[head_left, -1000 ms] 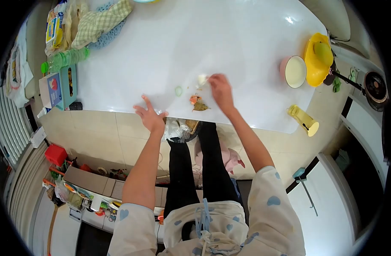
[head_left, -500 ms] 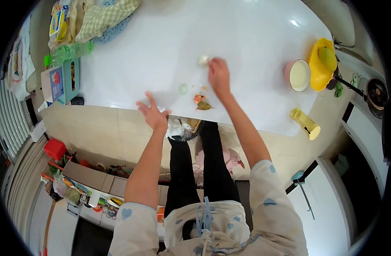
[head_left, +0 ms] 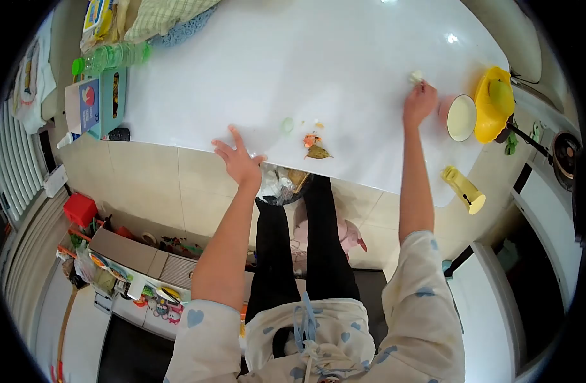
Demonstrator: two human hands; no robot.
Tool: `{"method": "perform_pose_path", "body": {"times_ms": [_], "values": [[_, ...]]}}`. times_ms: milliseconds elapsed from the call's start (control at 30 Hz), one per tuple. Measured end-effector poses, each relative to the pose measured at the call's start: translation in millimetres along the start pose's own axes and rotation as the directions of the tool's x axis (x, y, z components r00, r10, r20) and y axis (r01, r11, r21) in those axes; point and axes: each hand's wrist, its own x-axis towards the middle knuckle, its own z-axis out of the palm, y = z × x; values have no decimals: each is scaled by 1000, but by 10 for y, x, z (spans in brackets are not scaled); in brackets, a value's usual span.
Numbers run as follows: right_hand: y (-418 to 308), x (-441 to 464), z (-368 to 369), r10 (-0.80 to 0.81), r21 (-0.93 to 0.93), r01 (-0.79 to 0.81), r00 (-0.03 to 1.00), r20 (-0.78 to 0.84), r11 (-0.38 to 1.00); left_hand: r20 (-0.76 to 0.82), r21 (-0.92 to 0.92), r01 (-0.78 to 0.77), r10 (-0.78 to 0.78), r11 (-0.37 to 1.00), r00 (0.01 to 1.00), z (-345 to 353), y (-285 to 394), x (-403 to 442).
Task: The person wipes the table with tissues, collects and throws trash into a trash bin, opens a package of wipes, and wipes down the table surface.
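My right hand (head_left: 421, 102) pinches a small crumpled white tissue (head_left: 416, 76) over the right part of the white table (head_left: 344, 57), just left of a pink bowl (head_left: 461, 118) with a pale inside. With fingers spread and nothing in them, my left hand (head_left: 240, 159) rests at the table's front edge. Between the hands lie orange scraps (head_left: 311, 140), a brown leaf-like piece (head_left: 318, 152) and a faint green ring (head_left: 287, 125).
Near the bowl are a yellow dish (head_left: 491, 115) holding a green-yellow fruit and a yellow cup (head_left: 463, 189). A green bottle (head_left: 114, 57), a teal box (head_left: 113, 102) and a checked cloth (head_left: 162, 18) stand at left. Below the edge is a bin (head_left: 284, 185).
My right hand has moved far to the right with the white tissue, from the table's middle to beside the pink bowl. My left hand keeps its place at the edge. The view has shifted slightly.
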Motion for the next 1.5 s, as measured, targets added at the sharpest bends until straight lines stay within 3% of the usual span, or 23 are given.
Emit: {"method": "perform_pose_path", "body": {"times_ms": [67, 233, 333, 467, 567, 633, 667, 733, 767, 833, 1000, 1100, 1167, 1233, 1300, 1433, 1500], "values": [[-291, -277, 55, -181, 129, 164, 974, 139, 978, -1, -7, -12, 12, 1000, 1000, 4, -4, 15], [-1400, -1099, 11, -331, 568, 90, 881, 338, 818, 12, 6, -4, 3, 1000, 1000, -23, 18, -8], [-1667, -1371, -68, -306, 648, -37, 860, 408, 761, 4, 3, -10, 10, 1000, 1000, -31, 17, 33], [-1636, -1464, -207, -371, 640, -29, 795, 480, 768, 19, 1, -19, 19, 1000, 1000, -46, 28, 22], [-1717, -1416, -264, -333, 607, -75, 780, 530, 791, -3, -16, -41, 41, 999, 999, -32, 14, 16], [-1922, -1255, -225, -296, 631, -27, 867, 400, 775, 4, -30, -37, 37, 999, 999, -25, 7, 11], [-2019, -1227, -154, -302, 632, -25, 863, 405, 775, -1, -43, -43, 43, 998, 999, -29, 16, 16], [-2183, -1237, 21, -507, 714, 120, 785, 357, 690, 7, -59, -45, 46, 997, 999, -34, 19, 14], [-2233, -1290, 54, -511, 717, 120, 781, 358, 686, 13, -70, -53, 54, 996, 998, -42, 15, 16], [-2289, -1412, 93, -701, 719, 289, 608, 371, 632, 8, -72, -49, 50, 996, 999, -39, 20, 21], [-1912, -1635, -237, -797, 724, 403, 499, 340, 560, 27, -115, -43, 47, 992, 999, -57, 26, 13], [-1682, -1566, -429, -719, 718, 275, 544, 432, 640, 7, -99, -42, 43, 994, 999, -43, 29, 3], [-1587, -1414, -607, -498, 621, 157, 755, 425, 768, 25, -78, -38, 40, 996, 999, -68, 36, 7], [-1341, -1262, -633, -278, 455, 93, 890, 360, 886, 28, -83, -38, 41, 996, 999, -76, 33, 5], [-1033, -1289, -452, 82, 393, -189, 958, 273, 900, 24, -84, -45, 47, 995, 999, -87, 39, 5], [-1008, -1412, -249, 226, 349, -292, 949, 218, 891, 15, -72, -61, 62, 996, 998, -42, 4, 41], [-1169, -1542, -202, 24, 307, -84, 981, 195, 948, 7, -73, -85, 85, 994, 996, -39, -12, 14]]}}
